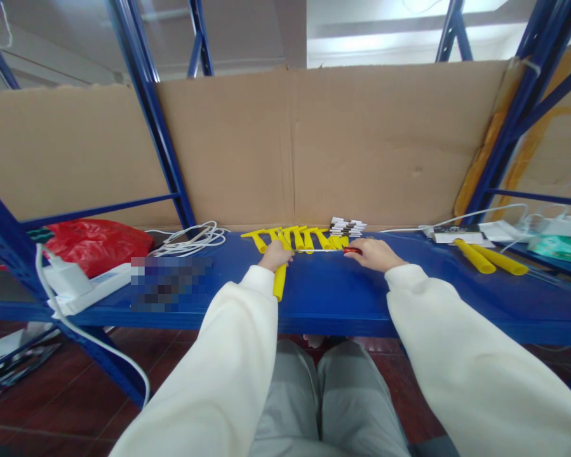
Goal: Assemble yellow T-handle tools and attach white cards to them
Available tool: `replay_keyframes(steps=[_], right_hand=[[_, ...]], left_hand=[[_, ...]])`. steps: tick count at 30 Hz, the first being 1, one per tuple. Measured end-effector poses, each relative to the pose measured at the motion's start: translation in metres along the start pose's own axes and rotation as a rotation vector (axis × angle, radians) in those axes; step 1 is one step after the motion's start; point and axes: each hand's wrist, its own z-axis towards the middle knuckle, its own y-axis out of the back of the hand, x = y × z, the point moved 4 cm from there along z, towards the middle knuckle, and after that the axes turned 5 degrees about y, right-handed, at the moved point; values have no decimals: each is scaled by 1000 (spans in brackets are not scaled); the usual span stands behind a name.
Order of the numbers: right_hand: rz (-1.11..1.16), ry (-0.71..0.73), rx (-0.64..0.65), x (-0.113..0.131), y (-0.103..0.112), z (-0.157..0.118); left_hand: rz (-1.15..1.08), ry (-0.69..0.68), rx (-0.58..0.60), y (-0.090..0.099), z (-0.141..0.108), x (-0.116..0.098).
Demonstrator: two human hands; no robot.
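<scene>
My left hand (275, 255) is closed around a yellow plastic piece (279, 284), whose tube-like end sticks out below the fingers toward the shelf's front edge. A screwdriver (352, 251) with a red handle is gripped in my right hand (375, 254). Its thin shaft runs level to the left, and the tip comes up to the yellow piece at my left hand; whether it is seated there is too small to tell. Just behind both hands lies a row of several similar yellow pieces (309, 240), roughly T-shaped. Small white-and-black boxes or strips (347, 227) are stacked at the row's right end.
The blue shelf (333, 292) has a cardboard back wall (361, 146) and blue uprights. On the left are a red plastic bag (101, 244), a coiled white cable (194, 240) and a power strip (97, 289). Two yellow tubes (476, 257) lie at right, near a green-and-white packet (561, 246).
</scene>
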Motion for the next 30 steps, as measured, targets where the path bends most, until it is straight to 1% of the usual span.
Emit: replay_keyframes(steps=[5,15,19,22,27,30], right_hand=[[-45,-71,-6,1,3,1],[5,5,-30,-1,1,-1],[17,-35,-1,1,3,0],[-3,-60,-8,1,4,0],[2,21,-64,-1,1,0],[16,32,-53,-2,0,0]], left_hand=[[-19,-1,12,0,-2,-1],[-27,-12,15,-1,-3,-2],[-26,-13,13,-1,-2,-1],[-18,-14,6,-2,-1,0],[-1,-12,16,-2,0,0],[-15,-2,13,-2,1,1]])
